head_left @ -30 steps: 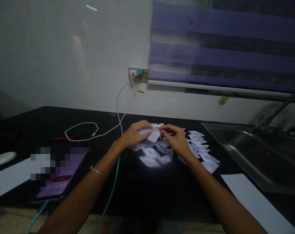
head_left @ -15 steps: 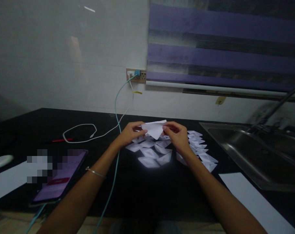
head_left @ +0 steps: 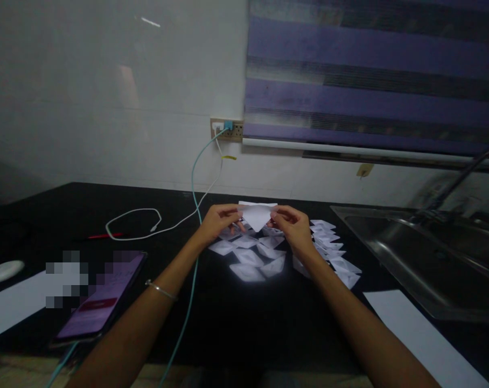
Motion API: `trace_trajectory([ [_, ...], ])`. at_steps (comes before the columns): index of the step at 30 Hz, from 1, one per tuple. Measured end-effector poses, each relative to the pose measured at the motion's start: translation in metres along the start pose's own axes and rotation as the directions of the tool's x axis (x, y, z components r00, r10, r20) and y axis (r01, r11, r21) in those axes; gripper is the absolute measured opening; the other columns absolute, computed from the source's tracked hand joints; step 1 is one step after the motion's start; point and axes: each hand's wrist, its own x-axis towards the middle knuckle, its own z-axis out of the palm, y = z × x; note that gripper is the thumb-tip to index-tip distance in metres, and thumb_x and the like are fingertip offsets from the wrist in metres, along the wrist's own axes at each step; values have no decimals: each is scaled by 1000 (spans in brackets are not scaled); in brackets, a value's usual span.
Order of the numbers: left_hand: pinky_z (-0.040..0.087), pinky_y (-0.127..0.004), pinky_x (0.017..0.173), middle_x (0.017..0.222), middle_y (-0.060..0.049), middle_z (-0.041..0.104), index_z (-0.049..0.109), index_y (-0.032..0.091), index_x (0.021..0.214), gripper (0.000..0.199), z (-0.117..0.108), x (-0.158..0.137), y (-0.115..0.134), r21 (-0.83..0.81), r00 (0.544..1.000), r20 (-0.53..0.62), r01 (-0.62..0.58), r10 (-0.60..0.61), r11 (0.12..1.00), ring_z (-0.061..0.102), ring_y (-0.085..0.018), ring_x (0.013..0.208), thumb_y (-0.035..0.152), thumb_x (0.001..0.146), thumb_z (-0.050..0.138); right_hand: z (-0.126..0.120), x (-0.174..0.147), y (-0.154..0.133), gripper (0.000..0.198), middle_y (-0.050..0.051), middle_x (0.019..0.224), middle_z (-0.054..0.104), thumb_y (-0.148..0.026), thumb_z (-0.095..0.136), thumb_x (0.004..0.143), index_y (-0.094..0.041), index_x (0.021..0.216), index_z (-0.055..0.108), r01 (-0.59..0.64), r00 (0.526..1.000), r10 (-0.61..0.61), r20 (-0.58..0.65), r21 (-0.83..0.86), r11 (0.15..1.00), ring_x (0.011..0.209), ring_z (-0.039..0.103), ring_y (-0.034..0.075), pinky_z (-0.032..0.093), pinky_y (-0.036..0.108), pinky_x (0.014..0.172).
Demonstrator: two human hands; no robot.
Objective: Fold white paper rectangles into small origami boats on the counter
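A folded sheet of white paper point(head_left: 256, 216), pointed at the bottom with a straight top edge, is held up between my two hands. My left hand point(head_left: 221, 222) pinches its left corner between thumb and fingers. On the other side, my right hand point(head_left: 291, 223) grips the right corner the same way. Below and behind the held paper, several folded paper boats point(head_left: 246, 257) lie close together on the black counter point(head_left: 228, 323). More paper boats point(head_left: 329, 242) form an overlapping row to the right of my right hand.
A metal sink point(head_left: 390, 253) with a faucet point(head_left: 450, 188) is at right, white paper point(head_left: 422, 334) before it. At left lie a phone point(head_left: 103, 302), a red pen point(head_left: 103, 236), more white paper point(head_left: 14, 302) and a white round object point(head_left: 4, 271). A teal cable point(head_left: 191, 280) crosses the counter.
The held paper has turned slightly, so its top edge now looks level and its point hangs near the middle. Fingers of my left hand now show below the paper. Both hands keep their hold.
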Motion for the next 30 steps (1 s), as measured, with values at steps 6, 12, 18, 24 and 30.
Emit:
trace_trajectory([
  [6, 49, -23, 50, 70, -7, 75, 77, 15, 102, 29, -6, -1, -6, -29, 1000, -12, 5, -6, 1000, 68, -16, 58, 25, 76, 70, 2, -1, 0, 26, 4, 73, 74, -36, 79, 70, -19, 90, 76, -35, 999, 35, 5, 25, 999, 64, 70, 19, 61, 36, 71],
  [12, 50, -23, 51, 65, -6, 72, 77, 14, 84, 17, -8, -1, -6, -24, 1000, -5, -28, 28, 999, 65, -14, 56, 21, 73, 67, 1, -2, 1, 19, 3, 69, 74, -30, 77, 72, -20, 89, 78, -8, 1000, 7, 20, 51, 999, 64, 71, 17, 60, 34, 71],
  [18, 52, -21, 52, 79, 0, 68, 57, 22, 103, 37, 0, 7, -22, -256, 999, 42, -10, 21, 967, 64, -11, 57, 41, 75, 72, 2, -3, 1, 14, 3, 70, 75, -24, 73, 74, -21, 86, 79, 63, 997, -63, -35, -9, 998, 65, 72, 18, 58, 32, 70],
  [24, 58, -29, 53, 91, -2, 62, 50, 22, 108, 55, 24, 9, -21, -436, 987, -29, 130, -158, 891, 67, -19, 75, 58, 72, 72, 4, -6, -4, 16, 3, 72, 76, -18, 68, 75, -22, 85, 79, 148, 988, -151, -23, -99, 984, 67, 72, 18, 59, 31, 69],
  [30, 60, -30, 61, 87, -10, 70, 64, 8, 97, 45, 31, 1, -9, -415, 972, 40, 227, -232, 881, 69, -20, 74, 39, 69, 80, 7, -8, -3, 19, 4, 79, 78, -14, 66, 72, -21, 83, 80, 208, 977, -214, -14, -168, 963, 70, 72, 18, 59, 30, 69],
])
